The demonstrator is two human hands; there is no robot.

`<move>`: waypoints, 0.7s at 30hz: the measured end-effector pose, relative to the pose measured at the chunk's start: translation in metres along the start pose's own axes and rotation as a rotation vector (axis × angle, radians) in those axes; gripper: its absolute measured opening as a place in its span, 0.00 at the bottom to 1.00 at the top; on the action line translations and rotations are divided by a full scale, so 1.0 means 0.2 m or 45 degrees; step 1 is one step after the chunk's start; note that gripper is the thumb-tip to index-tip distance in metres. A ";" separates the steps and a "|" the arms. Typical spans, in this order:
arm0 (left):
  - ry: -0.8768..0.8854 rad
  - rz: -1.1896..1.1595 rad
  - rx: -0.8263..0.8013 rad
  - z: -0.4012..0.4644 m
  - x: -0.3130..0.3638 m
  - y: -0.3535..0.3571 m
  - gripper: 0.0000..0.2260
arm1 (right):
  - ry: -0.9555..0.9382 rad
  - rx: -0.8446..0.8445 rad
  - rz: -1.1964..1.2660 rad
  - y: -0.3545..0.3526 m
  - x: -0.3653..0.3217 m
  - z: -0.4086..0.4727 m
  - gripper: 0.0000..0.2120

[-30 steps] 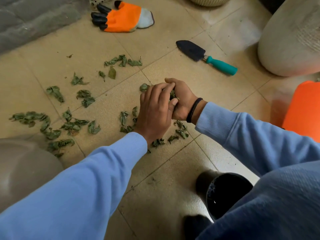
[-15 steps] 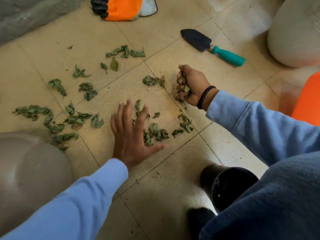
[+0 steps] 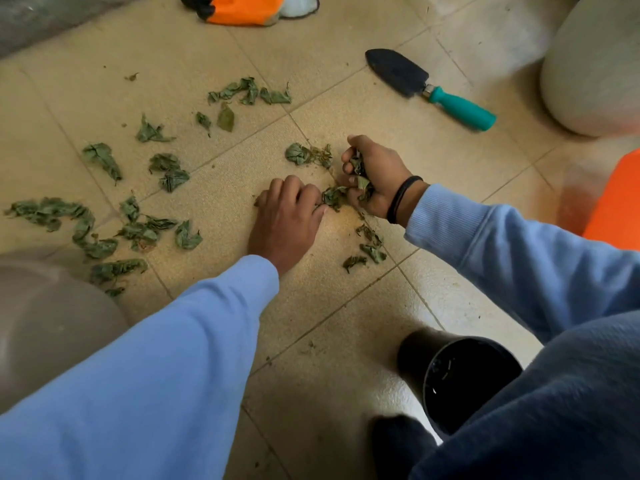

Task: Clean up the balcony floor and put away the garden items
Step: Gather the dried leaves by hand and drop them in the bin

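Observation:
Several dry green leaves (image 3: 138,230) lie scattered over the beige tiled floor (image 3: 329,306). My right hand (image 3: 377,174) grips a bunch of leaves in its curled fingers, knuckles near the floor. My left hand (image 3: 287,216) rests on the tile right beside it, fingers curled, pinching a clump of leaves (image 3: 334,197) against the right hand. A small clump (image 3: 306,154) lies just beyond both hands. A black trowel with a teal handle (image 3: 436,90) lies at the far right. An orange and black garden glove (image 3: 242,8) lies at the top edge.
A black pot (image 3: 460,372) stands open-mouthed near my right knee. A large pale planter (image 3: 595,64) sits at the top right, an orange object (image 3: 620,202) at the right edge, and a grey rounded pot (image 3: 45,323) at the left.
My left hand, spread flat over the leaves half a second ago, has curled, swept a clump rightward and met the right hand. The right hand kept its bunch and stayed low.

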State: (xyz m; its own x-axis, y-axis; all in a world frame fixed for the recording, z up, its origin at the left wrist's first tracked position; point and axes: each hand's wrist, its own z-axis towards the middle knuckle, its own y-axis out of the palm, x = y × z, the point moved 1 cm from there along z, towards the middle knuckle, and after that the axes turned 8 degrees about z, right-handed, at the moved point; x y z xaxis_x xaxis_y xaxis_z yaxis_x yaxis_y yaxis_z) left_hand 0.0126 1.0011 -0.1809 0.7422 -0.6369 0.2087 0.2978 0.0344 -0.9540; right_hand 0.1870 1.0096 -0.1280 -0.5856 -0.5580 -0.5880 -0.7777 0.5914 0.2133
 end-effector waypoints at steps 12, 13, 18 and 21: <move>-0.617 -0.984 0.336 0.21 0.24 -0.23 0.10 | 0.258 -0.355 0.346 -0.01 0.06 -0.08 0.19; -0.561 -0.942 0.344 0.22 0.29 -0.25 0.08 | 0.283 -0.436 0.378 0.00 0.07 -0.09 0.17; -0.437 -0.396 0.261 0.22 0.35 -0.18 0.07 | 0.314 -0.626 0.504 0.03 0.08 -0.11 0.12; -0.362 -0.309 0.262 0.20 0.33 -0.14 0.05 | 0.326 -0.561 0.489 0.01 0.11 -0.09 0.14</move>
State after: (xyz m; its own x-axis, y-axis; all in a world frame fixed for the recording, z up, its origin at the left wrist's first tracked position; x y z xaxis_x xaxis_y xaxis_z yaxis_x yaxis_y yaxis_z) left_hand 0.0777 0.9884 -0.1309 0.7633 -0.4086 0.5004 0.5763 0.0807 -0.8132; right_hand 0.1690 0.9880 -0.1256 -0.8350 -0.5077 -0.2122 -0.4906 0.5123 0.7049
